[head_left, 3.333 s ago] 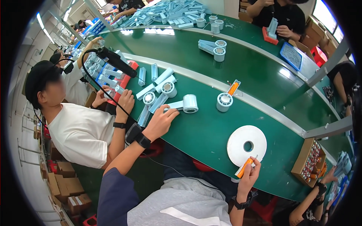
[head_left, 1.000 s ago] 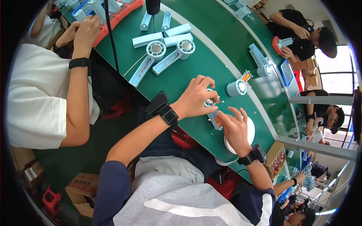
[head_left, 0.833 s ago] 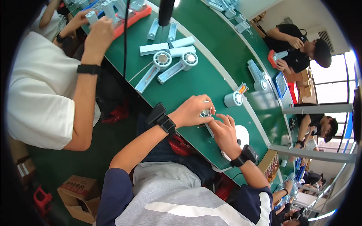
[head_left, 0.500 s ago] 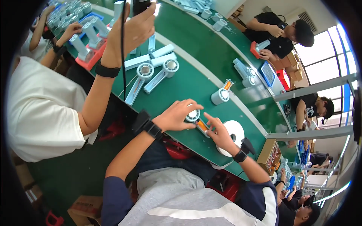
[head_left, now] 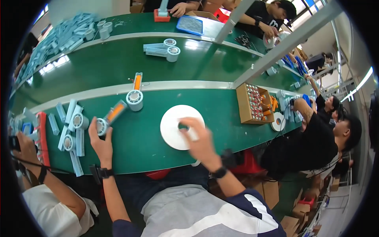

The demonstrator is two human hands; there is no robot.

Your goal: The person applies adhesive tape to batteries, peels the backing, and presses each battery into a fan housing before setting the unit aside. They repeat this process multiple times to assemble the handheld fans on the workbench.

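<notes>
My left hand [head_left: 102, 144] is closed round the head of a light-blue handheld fan housing [head_left: 102, 125], its open handle tilted up to the right with an orange cell inside. My right hand [head_left: 201, 142], blurred by motion, is over a large white roll [head_left: 169, 132] lying flat on the green table. Its fingertips are near the roll's centre hole; whether they pinch anything I cannot make out. Beyond my left hand stands another fan housing [head_left: 135, 99] with an orange cell in its handle. Several more light-blue housings [head_left: 79, 122] lie to the left.
A cardboard box [head_left: 246, 114] of small parts and orange cells sits on the right, beside a smaller white roll [head_left: 278, 121]. A metal post [head_left: 272, 51] slants across there. At left are a red tray [head_left: 42, 138] and a co-worker's hand [head_left: 27, 148]. Housings [head_left: 172, 54] lie beyond the rail.
The view has swung right. My right hand has left the fan housing and moved over the white roll. My left hand keeps the housing, now farther left of the roll.
</notes>
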